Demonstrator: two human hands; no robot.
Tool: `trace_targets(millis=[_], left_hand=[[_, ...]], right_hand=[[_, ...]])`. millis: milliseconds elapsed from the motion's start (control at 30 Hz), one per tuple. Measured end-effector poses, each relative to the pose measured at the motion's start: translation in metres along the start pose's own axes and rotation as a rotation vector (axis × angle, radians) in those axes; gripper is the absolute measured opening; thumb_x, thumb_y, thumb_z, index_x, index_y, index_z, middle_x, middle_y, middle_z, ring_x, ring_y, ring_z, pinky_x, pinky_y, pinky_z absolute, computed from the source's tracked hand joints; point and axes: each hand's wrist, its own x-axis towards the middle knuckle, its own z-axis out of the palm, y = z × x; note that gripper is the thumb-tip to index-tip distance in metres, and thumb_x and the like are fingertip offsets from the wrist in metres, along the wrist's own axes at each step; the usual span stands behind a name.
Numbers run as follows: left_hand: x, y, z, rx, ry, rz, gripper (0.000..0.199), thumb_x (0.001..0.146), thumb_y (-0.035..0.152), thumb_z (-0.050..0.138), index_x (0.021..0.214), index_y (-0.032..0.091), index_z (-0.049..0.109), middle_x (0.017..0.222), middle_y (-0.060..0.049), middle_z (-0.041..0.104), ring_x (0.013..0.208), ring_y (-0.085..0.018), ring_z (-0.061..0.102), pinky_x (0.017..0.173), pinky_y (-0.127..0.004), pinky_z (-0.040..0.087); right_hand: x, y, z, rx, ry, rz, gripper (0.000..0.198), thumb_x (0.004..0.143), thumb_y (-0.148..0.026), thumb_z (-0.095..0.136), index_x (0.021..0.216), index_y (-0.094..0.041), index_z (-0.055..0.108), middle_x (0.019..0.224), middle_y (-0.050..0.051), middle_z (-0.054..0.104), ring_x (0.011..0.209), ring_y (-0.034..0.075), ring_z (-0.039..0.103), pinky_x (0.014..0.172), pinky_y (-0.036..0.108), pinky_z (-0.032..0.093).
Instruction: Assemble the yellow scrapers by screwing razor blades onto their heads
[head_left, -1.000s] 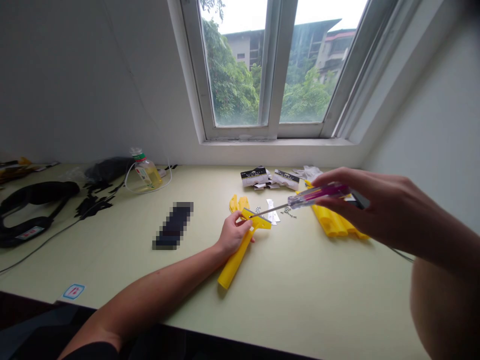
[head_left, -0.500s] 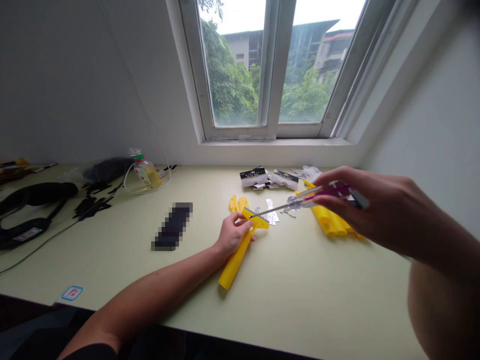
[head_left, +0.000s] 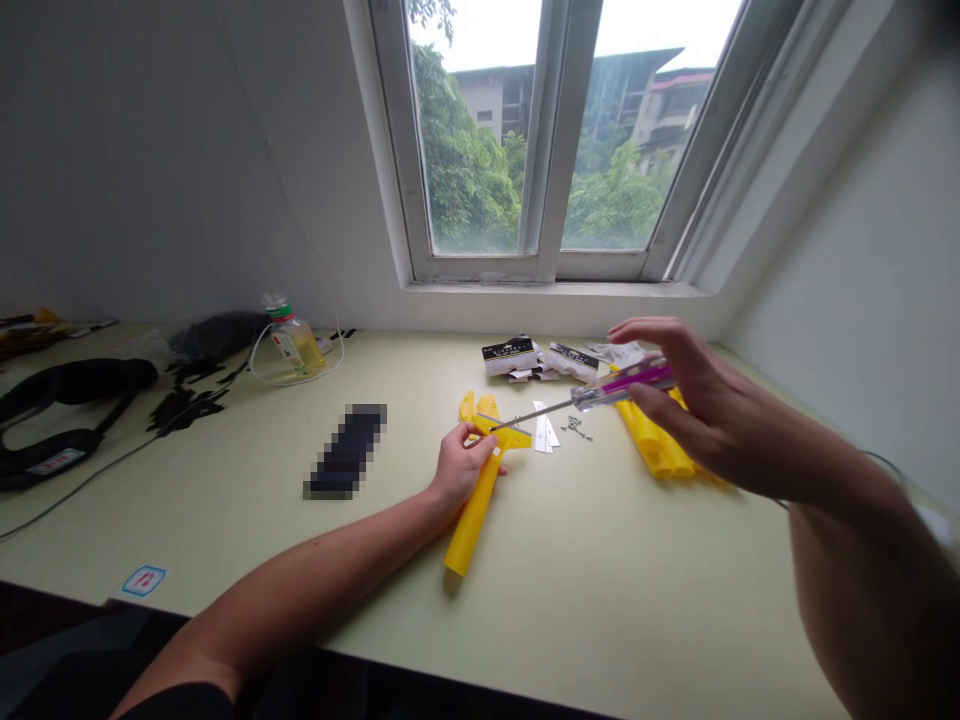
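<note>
My left hand (head_left: 461, 462) grips a yellow scraper (head_left: 474, 515) by its neck, the handle slanting down toward the table's front. A metal blade edge shows along the scraper's head. In my right hand (head_left: 697, 405) is a screwdriver (head_left: 619, 386) with a clear and purple handle; the thumb is under it and the index finger is lifted off. The screwdriver's tip meets the scraper head near my left thumb. Just beyond lie yellow head pieces (head_left: 468, 405), flat white-looking blades (head_left: 545, 428) and several small screws (head_left: 576, 428).
Several yellow handles (head_left: 660, 445) lie to the right. Black-and-white packaging cards (head_left: 510, 357) sit below the window. Leftward are a pixelated dark rectangle (head_left: 346, 450), a bottle of yellow liquid (head_left: 296, 345), a black headset-like strap (head_left: 75, 390) and a cable.
The fingers of my right hand have opened out around the screwdriver handle, with the index finger raised. The tip stays at the scraper head, and the scraper has turned slightly more upright in view.
</note>
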Motion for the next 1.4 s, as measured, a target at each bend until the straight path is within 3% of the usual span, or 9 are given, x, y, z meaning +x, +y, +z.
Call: trace_targets(millis=[167, 300, 400, 567, 700, 833, 967, 1100, 1400], left_hand=[[-0.001, -0.001, 0.001, -0.007, -0.061, 0.026, 0.034, 0.069, 0.033, 0.075, 0.082, 0.017, 0.049, 0.091, -0.005, 0.067, 0.056, -0.014, 0.064, 0.052, -0.031, 0.057], [0.0, -0.002, 0.0, 0.006, -0.028, 0.009, 0.032, 0.071, 0.033, 0.074, 0.083, 0.017, 0.049, 0.09, -0.006, 0.068, 0.056, -0.014, 0.064, 0.051, -0.031, 0.057], [0.001, -0.001, 0.0, 0.008, -0.041, 0.021, 0.032, 0.071, 0.033, 0.073, 0.084, 0.017, 0.049, 0.09, -0.005, 0.067, 0.055, -0.014, 0.063, 0.051, -0.031, 0.057], [0.002, -0.001, 0.0, 0.025, -0.025, 0.043, 0.032, 0.07, 0.034, 0.073, 0.082, 0.017, 0.049, 0.084, -0.003, 0.067, 0.049, -0.013, 0.061, 0.047, -0.03, 0.055], [0.003, -0.001, -0.001, 0.027, -0.035, 0.053, 0.031, 0.071, 0.034, 0.072, 0.083, 0.016, 0.049, 0.085, -0.003, 0.067, 0.049, -0.013, 0.061, 0.046, -0.029, 0.054], [0.004, -0.001, -0.001, 0.028, -0.03, 0.044, 0.029, 0.072, 0.033, 0.071, 0.083, 0.016, 0.049, 0.085, -0.003, 0.067, 0.047, -0.013, 0.061, 0.045, -0.028, 0.053], [0.003, -0.002, 0.0, 0.04, -0.054, 0.054, 0.029, 0.072, 0.032, 0.071, 0.083, 0.017, 0.049, 0.084, -0.003, 0.067, 0.049, -0.012, 0.061, 0.047, -0.029, 0.054], [0.003, -0.002, 0.001, 0.06, -0.032, 0.048, 0.03, 0.071, 0.033, 0.072, 0.081, 0.017, 0.049, 0.081, -0.003, 0.067, 0.046, -0.012, 0.059, 0.044, -0.028, 0.052], [0.002, -0.001, 0.0, 0.075, -0.018, 0.031, 0.029, 0.071, 0.035, 0.071, 0.082, 0.018, 0.05, 0.083, -0.003, 0.067, 0.045, -0.012, 0.06, 0.044, -0.027, 0.05]], right_hand=[[-0.001, 0.003, -0.003, -0.109, 0.128, 0.097, 0.035, 0.093, -0.048, 0.043, 0.115, -0.022, 0.051, 0.085, 0.007, 0.069, 0.061, 0.021, 0.063, 0.053, 0.032, 0.046], [-0.003, 0.004, -0.002, 0.049, -0.049, 0.001, 0.043, 0.09, -0.047, 0.049, 0.126, -0.024, 0.044, 0.101, 0.008, 0.069, 0.074, 0.021, 0.067, 0.063, 0.032, 0.052], [-0.003, 0.004, 0.0, -0.076, 0.039, 0.071, 0.036, 0.091, -0.049, 0.048, 0.114, -0.023, 0.052, 0.078, 0.004, 0.069, 0.06, 0.02, 0.064, 0.054, 0.031, 0.048], [0.0, 0.004, 0.002, -0.005, 0.013, -0.11, 0.036, 0.092, -0.043, 0.048, 0.121, -0.022, 0.049, 0.113, 0.012, 0.065, 0.08, 0.021, 0.067, 0.07, 0.033, 0.052], [0.002, 0.003, 0.005, -0.124, 0.109, 0.005, 0.031, 0.089, -0.049, 0.052, 0.103, -0.022, 0.057, 0.073, 0.004, 0.067, 0.059, 0.02, 0.064, 0.056, 0.032, 0.05], [0.003, 0.005, 0.007, 0.047, 0.007, -0.099, 0.036, 0.091, -0.042, 0.05, 0.122, -0.023, 0.048, 0.108, 0.01, 0.068, 0.08, 0.021, 0.068, 0.068, 0.033, 0.054], [0.004, 0.009, 0.006, -0.065, 0.118, 0.02, 0.032, 0.089, -0.049, 0.053, 0.104, -0.021, 0.056, 0.077, 0.005, 0.069, 0.064, 0.021, 0.066, 0.058, 0.032, 0.051], [0.002, 0.009, 0.003, 0.075, -0.021, -0.035, 0.039, 0.09, -0.044, 0.052, 0.122, -0.022, 0.049, 0.097, 0.008, 0.07, 0.076, 0.021, 0.068, 0.066, 0.033, 0.054], [0.0, 0.008, -0.001, 0.056, -0.063, -0.091, 0.036, 0.088, -0.042, 0.056, 0.119, -0.024, 0.053, 0.102, 0.007, 0.07, 0.081, 0.023, 0.069, 0.068, 0.033, 0.054]])
